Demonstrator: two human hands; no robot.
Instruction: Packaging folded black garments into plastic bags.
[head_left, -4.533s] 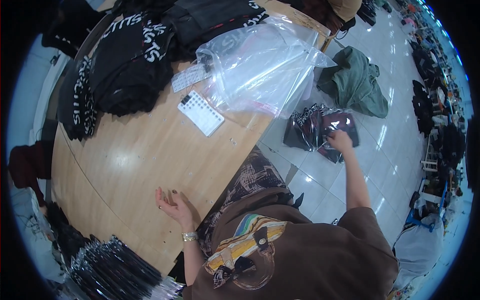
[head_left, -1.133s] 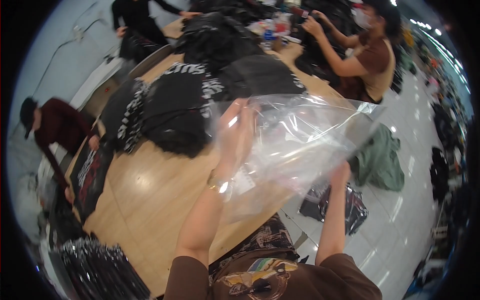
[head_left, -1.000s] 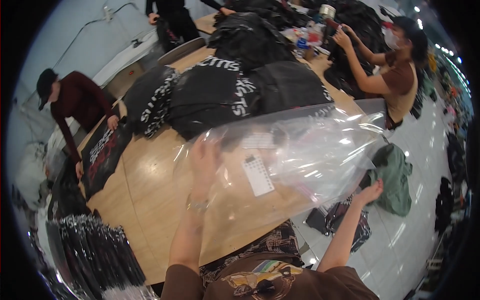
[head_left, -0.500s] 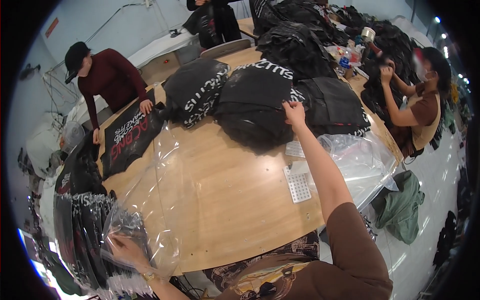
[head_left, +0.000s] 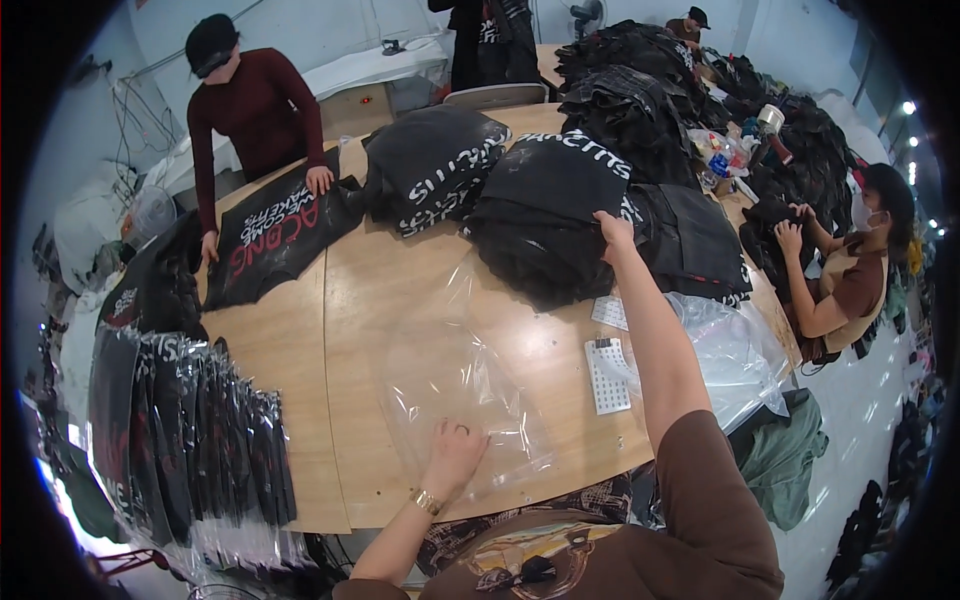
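Note:
My right hand (head_left: 617, 236) reaches far forward and pinches the near right edge of a pile of folded black shirts (head_left: 550, 200) with white print. Just in front of me, my left hand (head_left: 459, 452), with a gold watch (head_left: 427, 501) at the wrist, rests low over the table with curled fingers. Under and around it lies a clear plastic bag (head_left: 440, 370), gathered at the fingers and spread flat toward the pile. To its left stands a row of black shirts in clear bags (head_left: 190, 430).
More folded black piles flank mine (head_left: 430, 165) (head_left: 690, 240). White sticker sheets (head_left: 607, 375) and clear bags (head_left: 715, 350) lie on the wooden table (head_left: 370, 270) at right. Across at left, a co-worker (head_left: 255, 110) spreads a printed shirt (head_left: 275, 240); another person (head_left: 840, 265) sits at right.
My left hand has moved right with the plastic bag, from the bagged row to the table in front of me. My right hand stays at the pile's edge. The whole view has shifted slightly.

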